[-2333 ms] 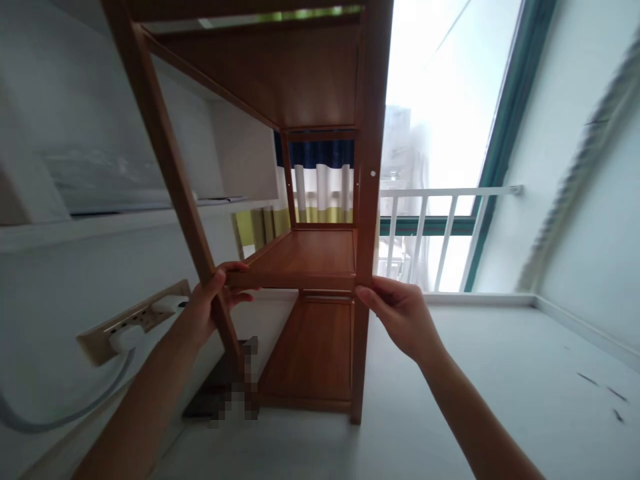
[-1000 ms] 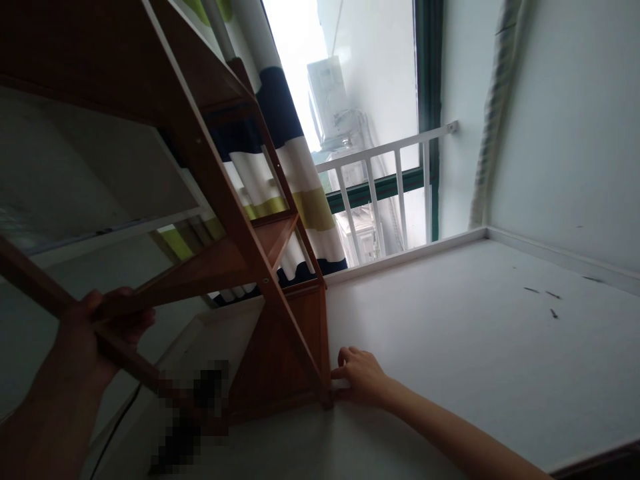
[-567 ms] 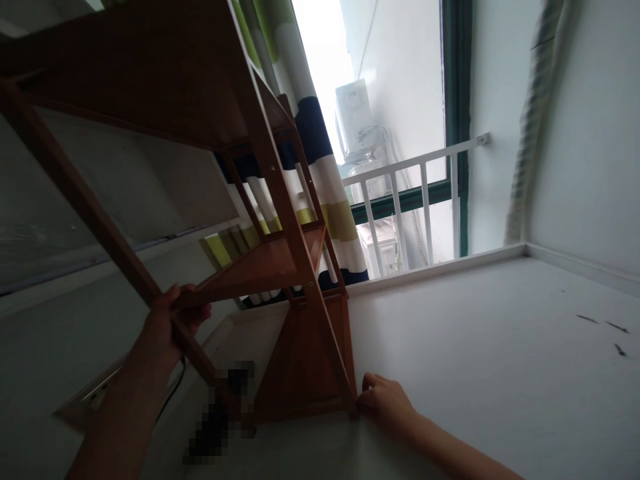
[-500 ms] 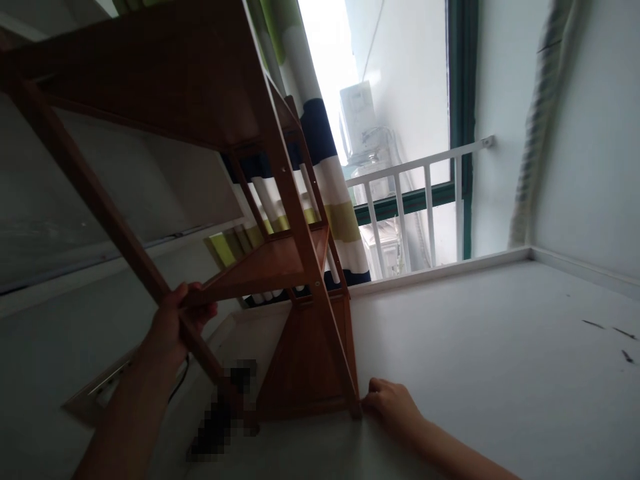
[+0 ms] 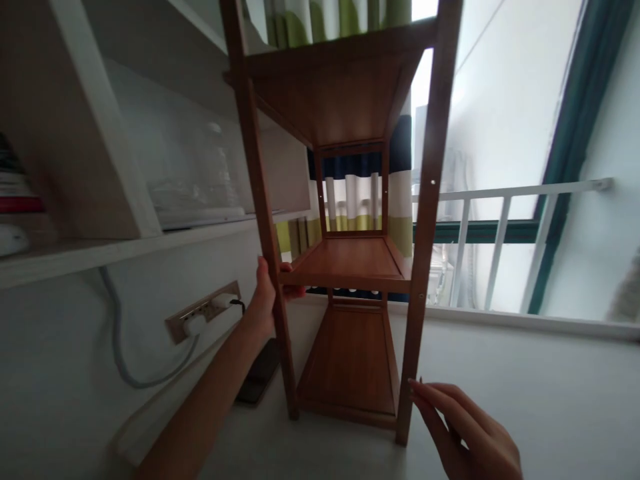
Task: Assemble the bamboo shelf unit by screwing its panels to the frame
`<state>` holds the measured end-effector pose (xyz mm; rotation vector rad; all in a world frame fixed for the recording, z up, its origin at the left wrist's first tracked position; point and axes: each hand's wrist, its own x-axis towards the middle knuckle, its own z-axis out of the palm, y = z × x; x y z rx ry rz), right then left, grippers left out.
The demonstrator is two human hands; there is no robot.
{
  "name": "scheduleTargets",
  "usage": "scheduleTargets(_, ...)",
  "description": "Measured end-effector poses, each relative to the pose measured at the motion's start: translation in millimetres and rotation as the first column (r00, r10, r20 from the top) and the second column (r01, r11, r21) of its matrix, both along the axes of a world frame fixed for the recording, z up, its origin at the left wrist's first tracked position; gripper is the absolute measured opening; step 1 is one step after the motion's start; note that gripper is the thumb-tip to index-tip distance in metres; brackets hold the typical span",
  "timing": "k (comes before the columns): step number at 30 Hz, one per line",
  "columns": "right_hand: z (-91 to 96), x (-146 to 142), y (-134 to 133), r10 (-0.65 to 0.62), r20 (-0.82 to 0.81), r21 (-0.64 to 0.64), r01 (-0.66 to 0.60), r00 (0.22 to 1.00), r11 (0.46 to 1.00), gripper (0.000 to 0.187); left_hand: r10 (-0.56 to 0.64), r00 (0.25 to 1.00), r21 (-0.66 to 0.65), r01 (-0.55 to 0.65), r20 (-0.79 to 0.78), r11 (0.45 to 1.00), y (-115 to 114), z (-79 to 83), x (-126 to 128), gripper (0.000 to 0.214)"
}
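Note:
A brown wooden shelf rack (image 5: 350, 263) with several tiers stands upright in front of me. My left hand (image 5: 267, 297) is closed around its left front post, level with a middle tier. Some of those fingers are hidden behind the post. By the lower part of the right front post (image 5: 423, 267), my right hand (image 5: 465, 427) has thumb and fingertips pinched together, close against the wood. Whatever lies between these fingertips is too small to make out. Small holes or screw heads dot that post.
White wall shelving (image 5: 125, 247) juts out at the left, above a socket strip (image 5: 203, 313) with plugs and a grey cable (image 5: 117, 340). A dark phone-like object (image 5: 260, 373) lies beside the rack's left foot. Behind are a striped curtain (image 5: 400, 193) and white railing (image 5: 500, 253).
The view has turned left and levelled, so the rack now appears upright and more central. My left hand keeps its hold on the post; my right hand stays by the right post's lower part.

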<state>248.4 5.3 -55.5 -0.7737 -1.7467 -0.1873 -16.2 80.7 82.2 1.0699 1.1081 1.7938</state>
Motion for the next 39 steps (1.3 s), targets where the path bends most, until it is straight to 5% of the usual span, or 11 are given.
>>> scheduleTargets(4,55.8,-41.9,-17.0,0.088,0.017,0.084,-0.089,0.996,0.992,0.025,-0.1,0.993,0.112,0.092,0.065,0.989,-3.1,-6.7,0.6,0.059)
scheduleTargets(8,77.5,-81.5,-10.0,0.279,0.043,0.055,-0.281,0.959,0.958,0.02,-0.227,0.969,0.15,0.212,0.093,0.966,-4.0,-12.2,-4.1,0.055)
scheduleTargets(17,87.7,-134.9,15.3,0.336,-0.066,-0.114,-0.342,0.939,0.933,0.006,-0.355,0.923,0.169,0.33,0.148,0.929,-6.0,-14.4,-8.1,0.054)
scheduleTargets(32,96.9,-165.7,32.8,0.303,-0.104,-0.011,-0.306,0.947,0.952,0.015,-0.546,0.828,0.135,0.53,0.129,0.837,-5.4,-14.9,-15.4,0.063)
scheduleTargets(39,100.7,-171.2,35.6,0.253,-0.085,0.011,-0.253,0.964,0.967,0.013,-0.599,0.794,0.223,0.568,0.103,0.792,-2.7,-17.6,-17.4,0.054)
